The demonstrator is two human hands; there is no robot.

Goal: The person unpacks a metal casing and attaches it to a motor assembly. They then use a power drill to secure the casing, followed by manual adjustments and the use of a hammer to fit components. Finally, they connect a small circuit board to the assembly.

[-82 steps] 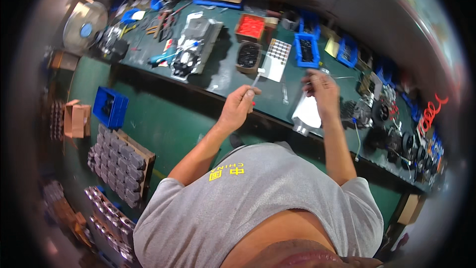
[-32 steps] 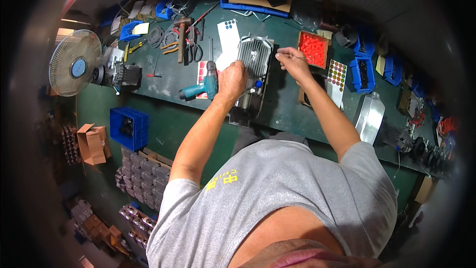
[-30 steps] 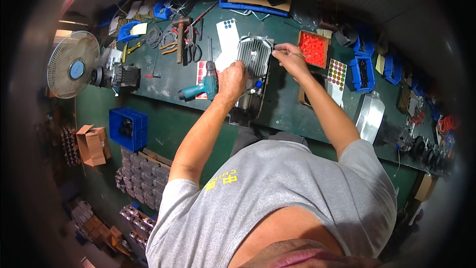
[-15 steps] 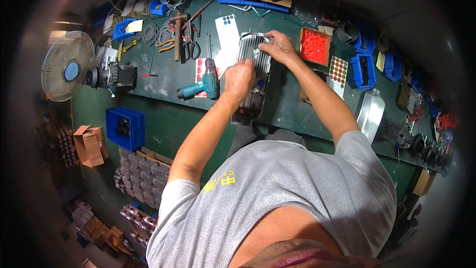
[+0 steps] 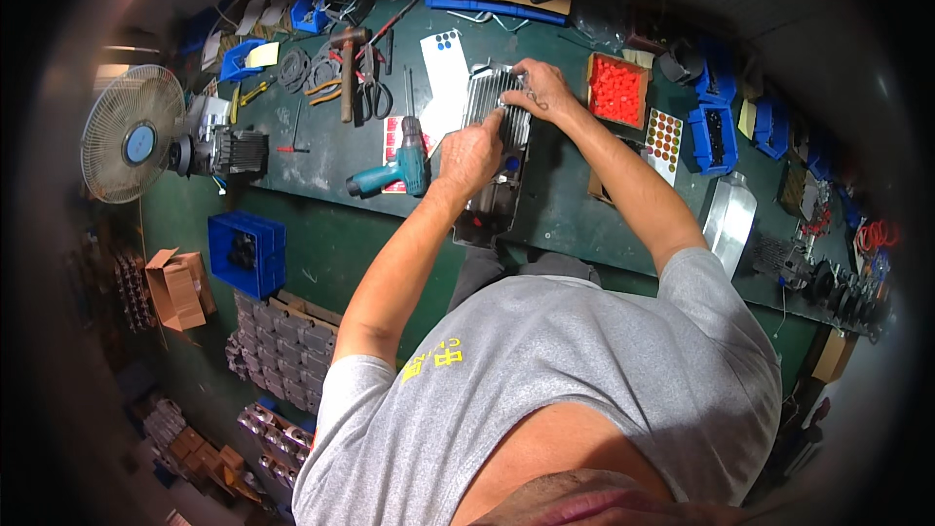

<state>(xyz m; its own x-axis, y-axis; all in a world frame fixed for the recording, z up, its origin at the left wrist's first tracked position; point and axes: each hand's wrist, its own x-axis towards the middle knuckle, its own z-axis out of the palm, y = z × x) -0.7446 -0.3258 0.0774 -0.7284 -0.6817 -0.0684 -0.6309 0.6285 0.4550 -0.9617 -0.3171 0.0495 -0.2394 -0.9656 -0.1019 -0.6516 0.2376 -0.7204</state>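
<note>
There, your right hand (image 5: 548, 88) has swung onto the finned housing (image 5: 485, 93) on the worktop (image 5: 560, 180), beside your left hand (image 5: 471, 155) with its finger outstretched, so both hands seem committed there, though what either grips I can't tell

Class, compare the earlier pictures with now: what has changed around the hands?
The right hand moved left, from over the silver metal cover onto the finned metal unit, where the left hand also came. The teal drill stayed beside it.

Heather-grey T-shirt (image 5: 584, 346), loose short sleeves (image 5: 693, 284), rounded neckline (image 5: 565, 398), yellow printed lettering (image 5: 446, 358), dark trousers (image 5: 473, 279)
</note>
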